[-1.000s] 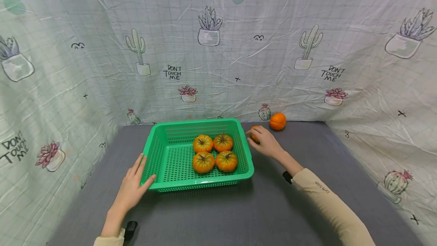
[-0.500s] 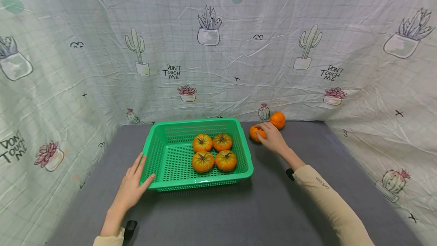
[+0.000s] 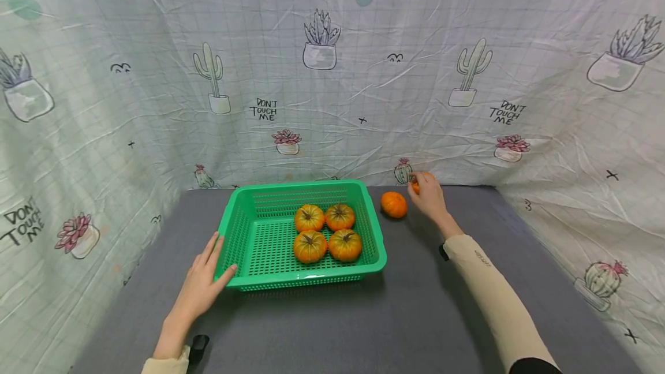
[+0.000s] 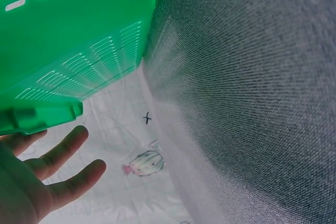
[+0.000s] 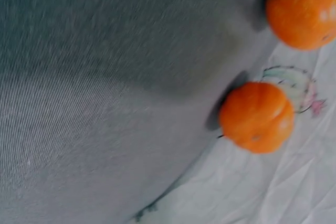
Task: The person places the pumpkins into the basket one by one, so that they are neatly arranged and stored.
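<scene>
In the head view my left hand (image 3: 200, 281) lies along the left rim of a green perforated basket (image 3: 312, 276), fingers and thumb spread and straight. The left wrist view shows its fingers (image 4: 76, 179) beside the basket's wall (image 4: 73, 30). Several orange-green small pumpkins (image 3: 309, 246) sit in the basket's right half. My right hand (image 3: 430, 196) reaches over a far pumpkin (image 3: 415, 187) near the backdrop, partly hiding it. A nearer pumpkin (image 3: 393, 205) lies between that hand and the basket. Two orange pumpkins (image 5: 257, 117) appear in the right wrist view, with no fingers on them.
A dark grey cloth surface (image 3: 322, 328) lies under everything. A pale cactus-printed sheet (image 3: 358, 74) hangs behind and along both sides.
My right hand has moved from the nearer pumpkin beside the basket, back and right to the far one. The nearer pumpkin is uncovered. The left hand and basket stay still.
</scene>
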Available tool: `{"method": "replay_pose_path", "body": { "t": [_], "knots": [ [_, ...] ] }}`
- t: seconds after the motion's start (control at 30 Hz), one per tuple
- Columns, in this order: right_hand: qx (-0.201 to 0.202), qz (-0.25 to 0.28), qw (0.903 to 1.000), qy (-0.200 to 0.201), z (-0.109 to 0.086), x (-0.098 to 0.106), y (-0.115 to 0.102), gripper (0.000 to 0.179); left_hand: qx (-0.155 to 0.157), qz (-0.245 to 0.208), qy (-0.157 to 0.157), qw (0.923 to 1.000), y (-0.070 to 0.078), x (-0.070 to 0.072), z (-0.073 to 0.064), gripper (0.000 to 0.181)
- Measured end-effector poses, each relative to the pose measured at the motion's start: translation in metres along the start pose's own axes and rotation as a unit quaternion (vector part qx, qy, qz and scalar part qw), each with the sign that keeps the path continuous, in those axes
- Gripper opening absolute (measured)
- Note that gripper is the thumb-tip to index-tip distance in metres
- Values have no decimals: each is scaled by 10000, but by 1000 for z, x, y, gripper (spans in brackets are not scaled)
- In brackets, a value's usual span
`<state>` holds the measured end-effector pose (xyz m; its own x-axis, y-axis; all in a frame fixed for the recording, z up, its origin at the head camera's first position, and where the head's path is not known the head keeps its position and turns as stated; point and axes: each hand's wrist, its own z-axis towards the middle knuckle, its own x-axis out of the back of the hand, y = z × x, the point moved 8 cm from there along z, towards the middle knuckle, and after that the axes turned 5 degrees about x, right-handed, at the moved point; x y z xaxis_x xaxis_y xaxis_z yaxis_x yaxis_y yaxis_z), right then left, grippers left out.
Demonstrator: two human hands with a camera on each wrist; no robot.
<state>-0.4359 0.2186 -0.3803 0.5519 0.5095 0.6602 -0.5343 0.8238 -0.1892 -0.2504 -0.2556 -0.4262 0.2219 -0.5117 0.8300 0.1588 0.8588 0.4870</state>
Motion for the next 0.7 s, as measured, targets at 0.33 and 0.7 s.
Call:
{"method": "replay_pose_path", "body": {
  "t": [0.33, 0.7],
  "knots": [
    [-1063, -457, 9902, -777, -2, -8, 44, 33, 1, -38, 16, 10000, -1, 0, 0, 70],
    [-1739, -717, 9534, -2359, -10, -41, 71, 58, -22, -108, 17, 9999, 1, 1, -1, 69]
  ]
}}
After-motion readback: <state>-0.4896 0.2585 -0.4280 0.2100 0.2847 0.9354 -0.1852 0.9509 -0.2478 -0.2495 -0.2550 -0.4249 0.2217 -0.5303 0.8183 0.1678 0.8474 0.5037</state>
